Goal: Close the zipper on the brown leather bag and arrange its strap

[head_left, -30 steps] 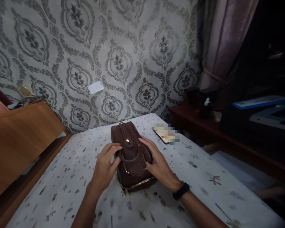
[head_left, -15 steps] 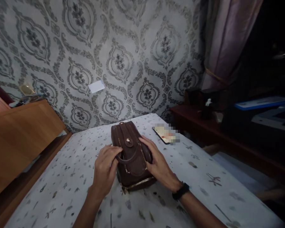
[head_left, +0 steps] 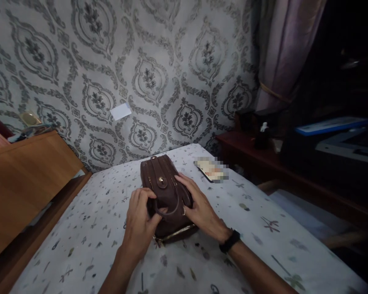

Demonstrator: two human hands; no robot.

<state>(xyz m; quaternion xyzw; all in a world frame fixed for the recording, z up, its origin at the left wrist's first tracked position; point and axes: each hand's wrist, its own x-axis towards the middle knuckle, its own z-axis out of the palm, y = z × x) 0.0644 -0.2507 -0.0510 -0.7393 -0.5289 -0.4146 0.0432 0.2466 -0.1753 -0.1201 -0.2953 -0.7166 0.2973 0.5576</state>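
Note:
A dark brown handbag (head_left: 162, 196) with gold zips, a round clasp and a looped handle (head_left: 171, 212) lies on the patterned white sheet. My left hand (head_left: 142, 210) is closed on the bag's left side, fingers curled over its edge and thumb by the base of the handle. Against the right side rests my right hand (head_left: 200, 208), gripping it with the thumb near the lower corner and the fingers along the edge. A black band circles my right wrist. What lies beneath my left fingertips is hidden.
Beyond the bag to the right lies a phone-like flat object (head_left: 210, 169), partly pixelated. A wooden headboard-like panel (head_left: 33, 183) borders the bed (head_left: 110, 241) on the left. To the right stands a dark red table (head_left: 233, 143) bearing a small bottle (head_left: 263, 134).
My left thumb has moved inward and down beside the handle, and the left fingers have curled more over the bag's edge. The handle has shifted slightly right. The view has moved a little.

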